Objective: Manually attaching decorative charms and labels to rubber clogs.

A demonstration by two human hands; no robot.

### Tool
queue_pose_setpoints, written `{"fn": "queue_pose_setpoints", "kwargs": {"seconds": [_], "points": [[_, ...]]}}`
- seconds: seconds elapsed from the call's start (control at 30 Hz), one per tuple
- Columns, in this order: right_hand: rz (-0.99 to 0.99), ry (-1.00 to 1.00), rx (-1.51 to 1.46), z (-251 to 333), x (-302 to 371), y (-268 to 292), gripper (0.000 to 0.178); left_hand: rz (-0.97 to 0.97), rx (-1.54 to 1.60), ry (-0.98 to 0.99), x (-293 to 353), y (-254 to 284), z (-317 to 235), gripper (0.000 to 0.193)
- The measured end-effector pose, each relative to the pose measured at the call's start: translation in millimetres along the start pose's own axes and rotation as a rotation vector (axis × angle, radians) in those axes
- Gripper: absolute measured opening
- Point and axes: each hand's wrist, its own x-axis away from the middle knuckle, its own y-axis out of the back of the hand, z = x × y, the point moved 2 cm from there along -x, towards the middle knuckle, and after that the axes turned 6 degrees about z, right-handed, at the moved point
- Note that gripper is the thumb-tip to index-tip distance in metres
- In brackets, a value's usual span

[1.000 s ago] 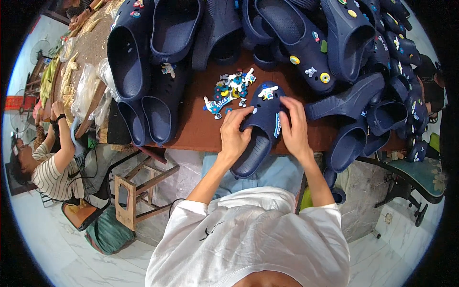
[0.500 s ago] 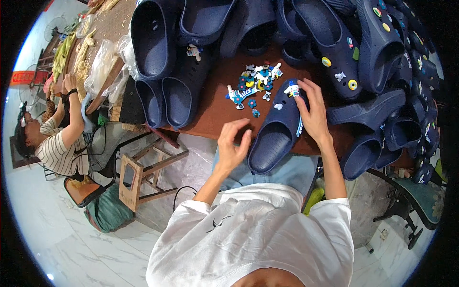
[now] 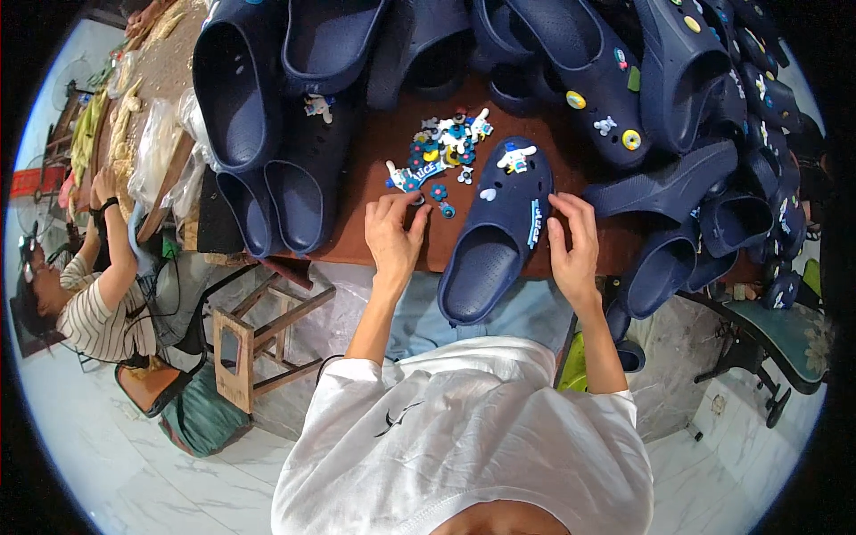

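A navy blue clog [image 3: 486, 259] lies toe-away in front of me at the table's near edge. On its toe sit a white cartoon-figure charm [image 3: 514, 160] and a small white heart charm [image 3: 488, 193]; a blue-and-white lettered charm [image 3: 535, 223] runs along its right side. Beside that right side is my right hand [image 3: 575, 245], thumb and forefinger apart with nothing visible between them. My left hand [image 3: 390, 236] is at the near left of a pile of colourful charms [image 3: 446, 143]. Its fingertips are by a lettered charm [image 3: 423, 172], thumb and forefinger slightly apart.
More navy clogs [image 3: 236, 98] crowd the brown tabletop [image 3: 357, 214] at left and back, with a decorated stack [image 3: 682, 80] on the right. A wooden stool [image 3: 234, 357] stands at lower left. Farther left, another person [image 3: 102, 308] sits by a table with clear plastic bags [image 3: 160, 147].
My right hand has drawn back from the toe charm to the clog's right side. My left hand has moved away from the clog to the charm pile. The whole view has shifted somewhat.
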Motion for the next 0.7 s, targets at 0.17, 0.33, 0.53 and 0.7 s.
{"fn": "queue_pose_setpoints", "kwargs": {"seconds": [0.17, 0.33, 0.53, 0.7], "points": [[-0.003, -0.011, -0.006, 9, -2, -2, 0.026, -0.008, -0.001, -0.017, -2, -2, 2, 0.017], [-0.128, 0.043, -0.082, 29, 7, -1, 0.02, 0.026, 0.572, 0.257, 14, 10, -21, 0.013], [0.026, 0.182, -0.196, 66, 26, -3, 0.027, 0.321, 0.856, 0.134, 31, 35, -104, 0.021], [0.085, 0.16, -0.315, 57, 30, -2, 0.028, 0.431, 0.926, 0.153, 38, 20, -105, 0.016]]}}
